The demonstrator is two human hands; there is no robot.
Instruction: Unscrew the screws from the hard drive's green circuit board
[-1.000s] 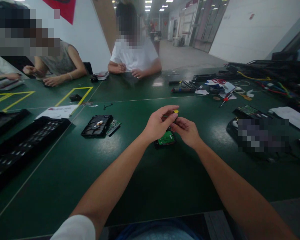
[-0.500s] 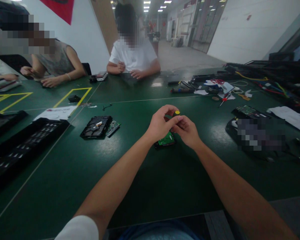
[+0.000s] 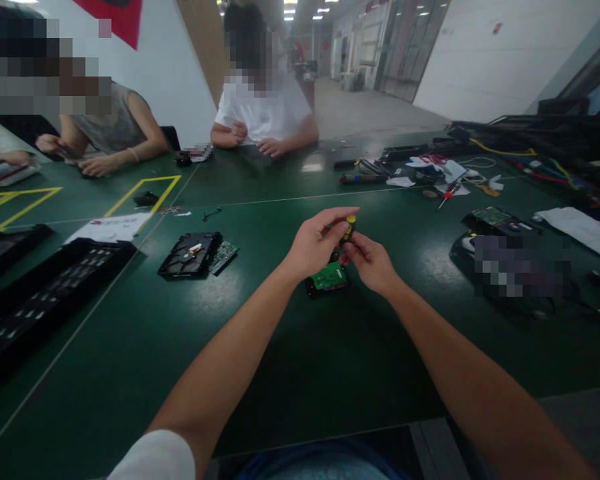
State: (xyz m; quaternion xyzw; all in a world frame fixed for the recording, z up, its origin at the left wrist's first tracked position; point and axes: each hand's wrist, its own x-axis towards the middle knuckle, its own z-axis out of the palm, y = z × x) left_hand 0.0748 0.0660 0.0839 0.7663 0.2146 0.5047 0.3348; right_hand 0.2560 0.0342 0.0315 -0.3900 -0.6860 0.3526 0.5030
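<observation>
A small screwdriver (image 3: 351,227) with a black and yellow handle stands steeply between my hands. My left hand (image 3: 316,241) grips its handle between thumb and fingers, the index finger stretched out past the yellow cap. Lower down, the closed fingers of my right hand (image 3: 371,261) are around its lower end; the tip is hidden there. Just below both hands, a hard drive (image 3: 329,279) lies on the green table with its green circuit board facing up. Part of the drive is covered by my left hand.
To the left lie a black square fan-like unit (image 3: 190,255) and a loose circuit board (image 3: 225,257). Long black trays (image 3: 55,287) stand farther left. At right are a black bag-like item (image 3: 510,270), another circuit board (image 3: 497,219) and a red screwdriver (image 3: 448,196). Co-workers (image 3: 265,120) sit opposite.
My left index finger has straightened, and more of the screwdriver's handle now shows. My right hand has moved slightly down, and more of the hard drive is uncovered.
</observation>
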